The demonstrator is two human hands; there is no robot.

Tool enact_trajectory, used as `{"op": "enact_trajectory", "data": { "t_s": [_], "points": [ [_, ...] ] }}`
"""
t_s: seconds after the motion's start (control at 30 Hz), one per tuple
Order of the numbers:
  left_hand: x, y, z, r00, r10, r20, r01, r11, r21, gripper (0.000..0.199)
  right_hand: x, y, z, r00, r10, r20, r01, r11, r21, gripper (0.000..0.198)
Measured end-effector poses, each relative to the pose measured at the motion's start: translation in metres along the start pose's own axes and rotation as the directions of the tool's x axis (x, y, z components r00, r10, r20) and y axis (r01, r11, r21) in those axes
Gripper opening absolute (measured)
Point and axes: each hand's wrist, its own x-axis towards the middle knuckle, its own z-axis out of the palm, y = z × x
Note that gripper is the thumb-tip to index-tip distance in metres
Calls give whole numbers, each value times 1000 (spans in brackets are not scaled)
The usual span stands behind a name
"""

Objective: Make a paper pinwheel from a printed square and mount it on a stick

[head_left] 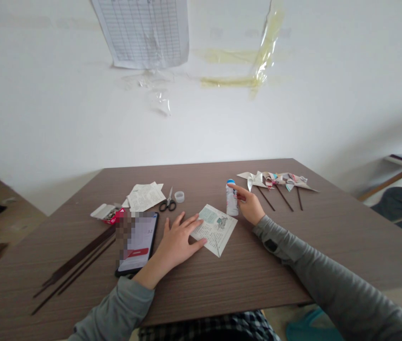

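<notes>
A square piece of printed paper [218, 229] lies turned corner-on at the middle of the table, with diagonal crease lines near its lower corner. My left hand [178, 239] rests on its left side, fingers spread and flat. Just beyond the paper's right corner stands a white bottle with a blue top [232, 199]. My right hand [249, 203] holds the bottle from the right, the index finger reaching across near its top; the other fingers are partly hidden. A small clear cap [179, 196] and scissors with black handles [168, 204] lie behind my left hand.
Several paper pinwheels [256, 180] on brown sticks lie at the back right. On the left are stacked paper sheets [146, 196], an open red-and-white box [106, 213], dark thin sticks [80, 255] and a phone [139, 246]. A wall [201, 128] borders the table's back.
</notes>
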Motion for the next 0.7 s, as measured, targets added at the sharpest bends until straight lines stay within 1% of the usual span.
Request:
{"op": "enact_trajectory", "data": {
  "t_s": [0.1, 0.17, 0.23, 0.3, 0.37, 0.47, 0.57, 0.7],
  "points": [
    [1, 0, 0, 1000, -8, 7, 8, 1000, 14, 67, 2, 0, 2, 995, 80, -54, -73, 990, 122, 60],
    [1, 0, 0, 1000, -14, 10, 13, 1000, 24, 67, 1, -4, 2, 995, 58, -80, -48, 991, 121, 59],
    [1, 1, 0, 1000, -21, 13, 20, 999, 30, 67, 0, -9, 2, 994, -11, -107, 16, 999, 50, 55],
    [1, 1, -1, 1000, -25, 13, 25, 999, 31, 67, -2, -13, 0, 990, -94, -109, 87, 994, -66, 50],
    [1, 2, -2, 1000, -26, 15, 26, 999, 33, 67, -3, -15, -1, 984, -162, -76, 146, 973, -179, 46],
    [0, 2, -3, 999, -26, 19, 25, 999, 32, 68, -4, -16, -2, 976, -216, -10, 204, 934, -295, 42],
    [1, 0, -2, 1000, -20, 13, 20, 999, 25, 67, -4, -15, -2, 969, -244, 31, 240, 909, -340, 43],
    [2, -5, 2, 1000, -7, 5, 6, 1000, 27, 66, -4, -14, -3, 969, -245, 40, 244, 911, -331, 41]
  ]
}}
